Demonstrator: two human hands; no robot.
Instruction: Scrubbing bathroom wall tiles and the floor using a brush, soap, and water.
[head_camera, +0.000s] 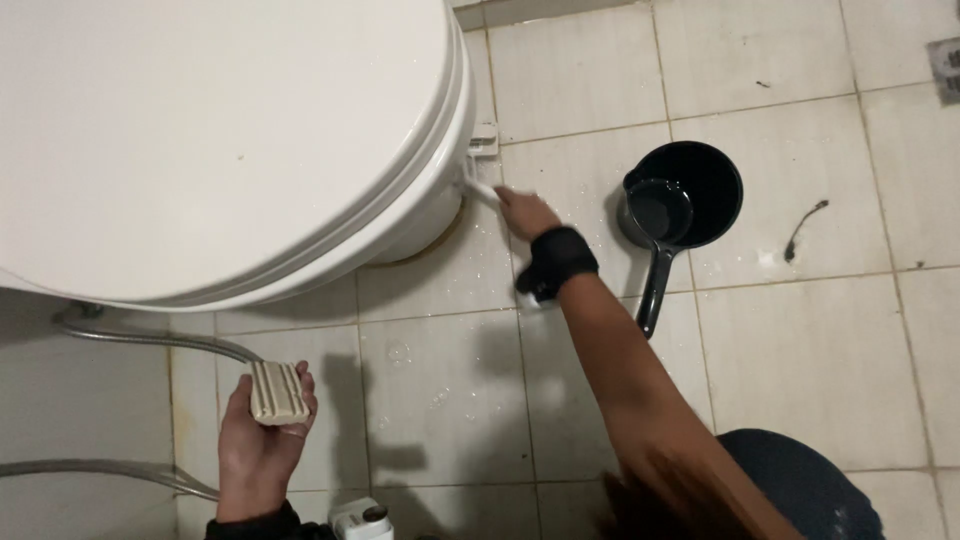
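My right hand (525, 213) grips a thin white brush (478, 188) whose head presses against the side of the white toilet bowl (425, 215), just under the closed lid (200, 130). A black band wraps that wrist. My left hand (258, 445) rests low at the left, palm up, holding a pale ribbed bar of soap (277, 392). Foam specks lie on the tiles between the hands.
A black bucket (700, 180) with a black long-handled scoop (655, 240) inside stands on the wet tiled floor (800, 350) to the right. A metal hose (150, 340) runs along the left. A white bottle top (358, 520) sits at the bottom edge. A drain (946, 55) is far right.
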